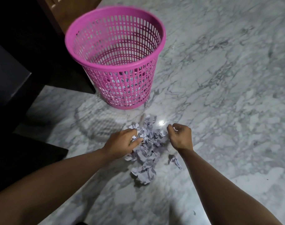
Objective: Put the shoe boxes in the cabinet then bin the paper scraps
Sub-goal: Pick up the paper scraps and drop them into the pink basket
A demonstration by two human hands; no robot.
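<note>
A heap of crumpled white paper scraps (148, 143) lies on the marble floor in front of me. My left hand (122, 143) rests on the heap's left side, fingers curled around some scraps. My right hand (180, 137) hovers at the heap's right edge, fingers closed on a small white scrap. One loose scrap (175, 161) lies apart to the right. A pink perforated bin (115, 38) stands upright just beyond the heap, with some paper showing through its lower holes. No shoe boxes are in view.
Dark wooden furniture (24, 62) fills the left side, and a brown cabinet (70, 12) stands behind the bin. White and grey marble floor (228, 78) stretches to the right and toward me.
</note>
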